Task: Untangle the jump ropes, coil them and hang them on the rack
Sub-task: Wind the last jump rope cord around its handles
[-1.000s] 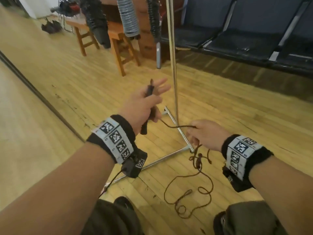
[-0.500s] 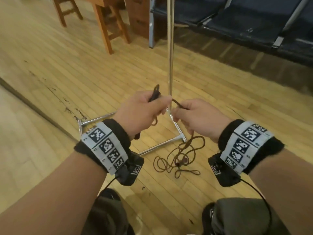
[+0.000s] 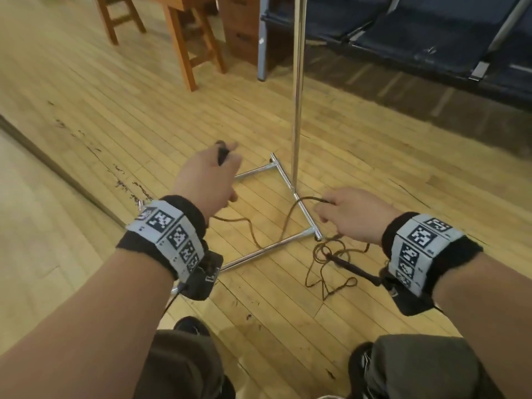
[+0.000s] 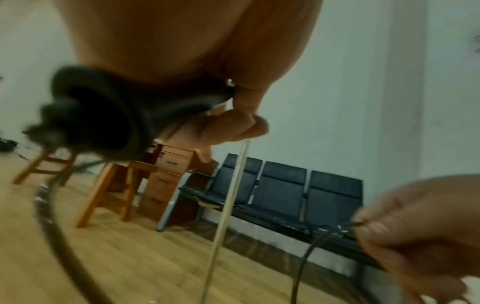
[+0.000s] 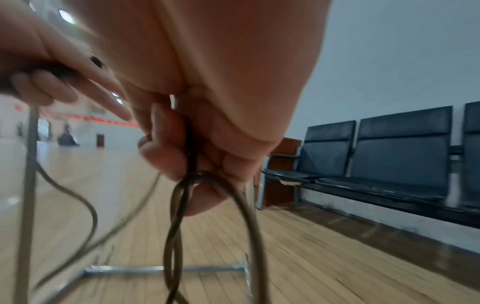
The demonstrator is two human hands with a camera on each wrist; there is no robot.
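Black wristbands (image 3: 184,208) with white square-code marker strips (image 3: 423,249), cabled wrist cameras (image 3: 205,279), grey-brown trousers (image 3: 426,367), dark shoes (image 3: 191,325)

Brown rope (image 3: 290,217), black handle (image 3: 352,267) lower right. Silver chrome rack (image 3: 296,82) centre. Yellow-tan plank floor (image 3: 115,96). Reddish-brown wooden stools (image 3: 187,38) upper left, dark navy seats (image 3: 431,30) upper right. Black wristbands (image 3: 172,240) with black-and-white square marker patterns.

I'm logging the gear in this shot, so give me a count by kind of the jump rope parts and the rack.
Black jump rope handles: 2, one in the left hand at, one on the floor
Thin brown rope cord: 1, as far as visible
Chrome metal rack: 1
Total: 4
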